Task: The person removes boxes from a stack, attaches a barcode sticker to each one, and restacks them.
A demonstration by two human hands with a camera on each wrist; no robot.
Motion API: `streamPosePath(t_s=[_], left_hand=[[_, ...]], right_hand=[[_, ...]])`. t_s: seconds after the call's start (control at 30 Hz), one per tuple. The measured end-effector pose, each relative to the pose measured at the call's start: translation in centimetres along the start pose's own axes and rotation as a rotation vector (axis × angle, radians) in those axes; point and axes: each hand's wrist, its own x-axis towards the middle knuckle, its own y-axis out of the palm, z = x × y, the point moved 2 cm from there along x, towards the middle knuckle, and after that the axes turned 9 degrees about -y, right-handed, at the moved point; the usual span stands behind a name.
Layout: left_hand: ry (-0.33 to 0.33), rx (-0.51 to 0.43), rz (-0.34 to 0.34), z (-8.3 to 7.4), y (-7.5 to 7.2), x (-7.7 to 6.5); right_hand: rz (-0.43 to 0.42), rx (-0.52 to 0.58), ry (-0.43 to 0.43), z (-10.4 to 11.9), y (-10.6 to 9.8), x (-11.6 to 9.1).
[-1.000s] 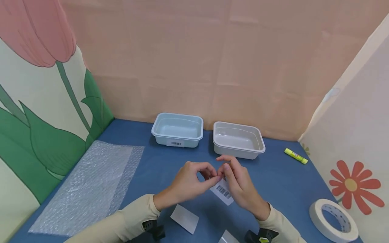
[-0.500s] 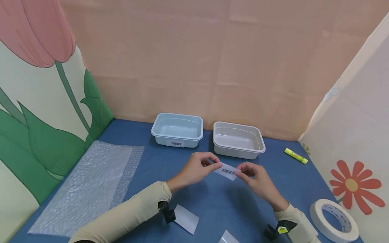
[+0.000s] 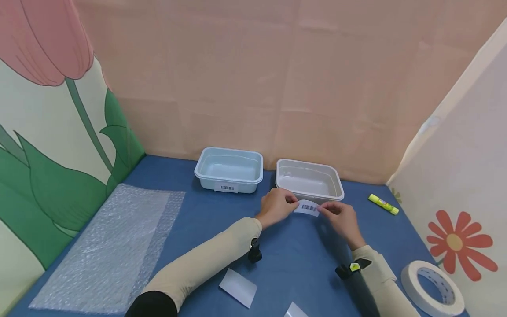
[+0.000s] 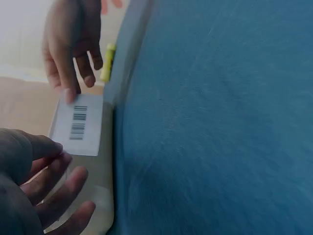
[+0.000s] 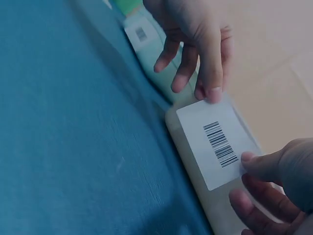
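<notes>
A white barcode label [image 3: 307, 208] is stretched between both hands, right in front of the grey plastic tub [image 3: 309, 179]. My left hand [image 3: 277, 206] pinches the label's left end between thumb and finger. At the opposite end, my right hand [image 3: 341, 220] pinches it the same way. The printed bars face outward from the tub, as the right wrist view shows on the label [image 5: 215, 144]. Close behind it in the left wrist view is the wall of the grey tub [image 4: 100, 196]. The label overlaps the tub's front side in the head view.
A light blue tub [image 3: 229, 165] with a barcode label [image 3: 227, 187] on its front stands left of the grey one. Bubble wrap [image 3: 107, 251] lies at left. A glue stick [image 3: 383, 204] and tape roll [image 3: 432, 288] are at right. White paper pieces [image 3: 238, 287] lie near the front.
Both hands have moved forward from mid-table to the grey tub. They were close together at one edge of the label; now they hold it spread between its two ends.
</notes>
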Motion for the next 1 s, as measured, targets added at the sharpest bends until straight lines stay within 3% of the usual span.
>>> streamPosePath(t_s=[0.27, 0.67, 1.0], left_hand=[[0.009, 0.108, -0.049, 0.3, 1.3, 0.6], [0.074, 0.136, -0.138, 0.5, 2.5, 0.5], [0.081, 0.134, -0.186, 0.9, 2.8, 0.7]], right_hand=[[-0.072, -0.059, -0.019, -1.2, 1.3, 0.7], [-0.121, -0.059, -0.035, -1.5, 1.8, 1.0], [-0.156, -0.045, -0.035, -1.7, 1.7, 1.2]])
